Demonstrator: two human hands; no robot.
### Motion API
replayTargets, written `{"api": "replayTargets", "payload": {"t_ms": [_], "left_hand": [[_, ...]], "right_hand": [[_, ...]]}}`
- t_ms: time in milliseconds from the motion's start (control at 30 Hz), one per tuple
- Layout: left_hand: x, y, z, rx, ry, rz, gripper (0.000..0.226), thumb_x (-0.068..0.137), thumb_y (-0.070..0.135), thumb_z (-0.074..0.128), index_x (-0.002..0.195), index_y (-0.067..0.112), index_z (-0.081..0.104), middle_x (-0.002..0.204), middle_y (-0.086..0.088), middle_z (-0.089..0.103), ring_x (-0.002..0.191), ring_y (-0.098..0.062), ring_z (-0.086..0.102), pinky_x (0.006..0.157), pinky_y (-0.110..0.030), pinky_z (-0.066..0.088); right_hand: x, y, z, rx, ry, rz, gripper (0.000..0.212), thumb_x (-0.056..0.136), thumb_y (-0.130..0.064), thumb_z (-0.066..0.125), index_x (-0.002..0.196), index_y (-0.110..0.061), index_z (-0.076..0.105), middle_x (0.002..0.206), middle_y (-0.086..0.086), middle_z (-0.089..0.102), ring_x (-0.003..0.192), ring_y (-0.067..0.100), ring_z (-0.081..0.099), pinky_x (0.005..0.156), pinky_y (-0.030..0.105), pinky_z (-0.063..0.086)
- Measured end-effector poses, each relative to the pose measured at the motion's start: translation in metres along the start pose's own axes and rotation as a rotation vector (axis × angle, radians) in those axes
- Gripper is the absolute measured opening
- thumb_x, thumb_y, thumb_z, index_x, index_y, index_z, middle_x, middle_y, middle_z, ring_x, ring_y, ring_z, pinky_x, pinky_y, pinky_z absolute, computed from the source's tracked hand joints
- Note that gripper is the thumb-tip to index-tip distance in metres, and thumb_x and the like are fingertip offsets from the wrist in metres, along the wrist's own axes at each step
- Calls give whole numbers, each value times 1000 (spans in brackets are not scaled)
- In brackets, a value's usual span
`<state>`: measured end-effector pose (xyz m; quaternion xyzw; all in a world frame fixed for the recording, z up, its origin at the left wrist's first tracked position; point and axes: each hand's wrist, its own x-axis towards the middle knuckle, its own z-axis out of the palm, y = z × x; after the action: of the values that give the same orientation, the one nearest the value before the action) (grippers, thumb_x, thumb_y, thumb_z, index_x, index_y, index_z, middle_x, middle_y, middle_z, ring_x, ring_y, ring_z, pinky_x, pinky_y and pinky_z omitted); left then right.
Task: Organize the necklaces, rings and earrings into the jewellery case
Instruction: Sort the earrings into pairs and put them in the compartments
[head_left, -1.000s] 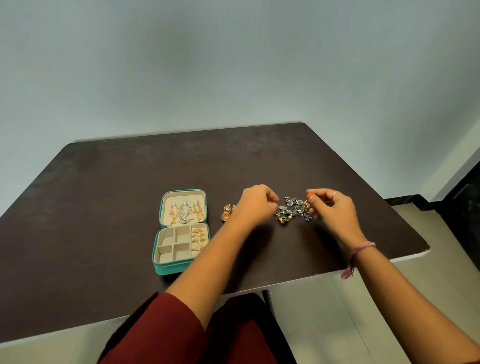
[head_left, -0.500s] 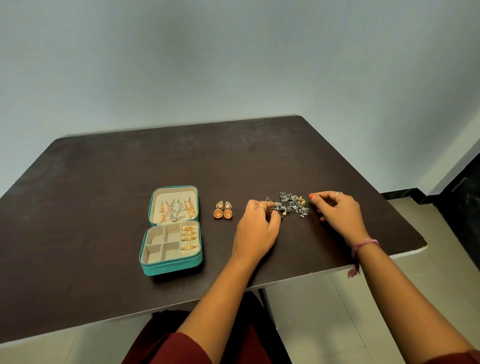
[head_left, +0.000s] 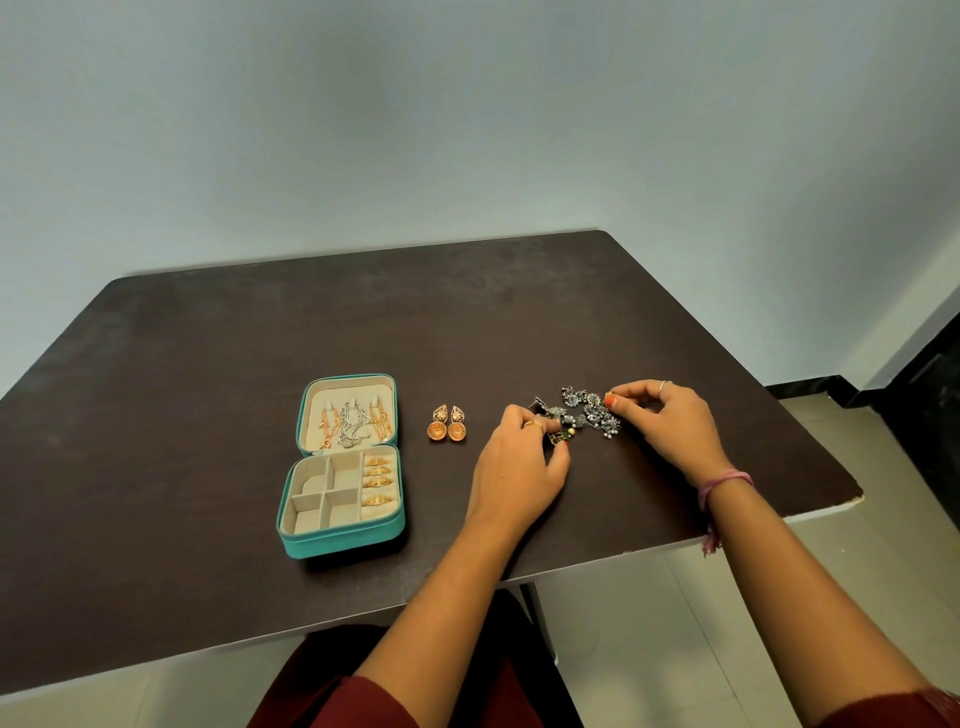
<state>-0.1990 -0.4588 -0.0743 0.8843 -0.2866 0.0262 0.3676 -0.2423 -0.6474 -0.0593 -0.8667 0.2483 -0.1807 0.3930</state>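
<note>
— On the dark surface (head_left: 208, 415), what's laid out?

— A teal jewellery case (head_left: 343, 538) lies open left of centre. Its lid holds necklaces (head_left: 350, 423), gold and silver chains hanging side by side. The tray below is split into compartments, and four gold rings (head_left: 377, 480) sit in a column in the right-hand slot. The other compartments show only lining.

— And outside the case?

— Just to its right lies a pair of orange-gold earrings (head_left: 447, 424), side by side, touching nothing else. Further right is a tangled heap of silver jewellery (head_left: 584, 413), with a small green and gold piece (head_left: 561, 438) at its near left edge.

— Where are the hands?

— Both are at the heap. The left hand (head_left: 519, 467) has its fingers curled and pinches the green and gold piece at the heap's edge. The right hand (head_left: 665, 421) has thumb and forefinger pinched on the far right side of the heap, other fingers bent. A pink thread band (head_left: 724, 483) circles that wrist.

— Any writing or brand?

— None that can be read on the case or the jewellery.
</note>
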Motion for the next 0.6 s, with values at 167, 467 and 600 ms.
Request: {"api": "replayTargets", "payload": {"t_ms": [167,467,600], "left_hand": [[-1,2,1,-19,15,-1,40,89,42,55,121,19,62,112,8,48,93,-14,58,80,-32,50],[-1,1,1,5,-7,18,40,93,40,52,126,19,60,113,6,46,97,-14,56,83,-34,50],[-1,0,0,-14,-26,24,36,91,39,56,124,25,60,111,8,47,97,-12,55,83,-33,49]], "right_hand": [[0,5,1,126,-22,-28,12,80,-33,74,91,-28,72,85,-10,72,78,5,64,68,25,48],[-9,4,-2,312,31,-79,25,88,-15,66,110,-27,65,100,-2,68,89,9,62,57,17,51],[-7,6,-1,268,44,-118,28,92,-12,59,118,-24,63,110,-1,63,95,9,60,64,18,55]]}}
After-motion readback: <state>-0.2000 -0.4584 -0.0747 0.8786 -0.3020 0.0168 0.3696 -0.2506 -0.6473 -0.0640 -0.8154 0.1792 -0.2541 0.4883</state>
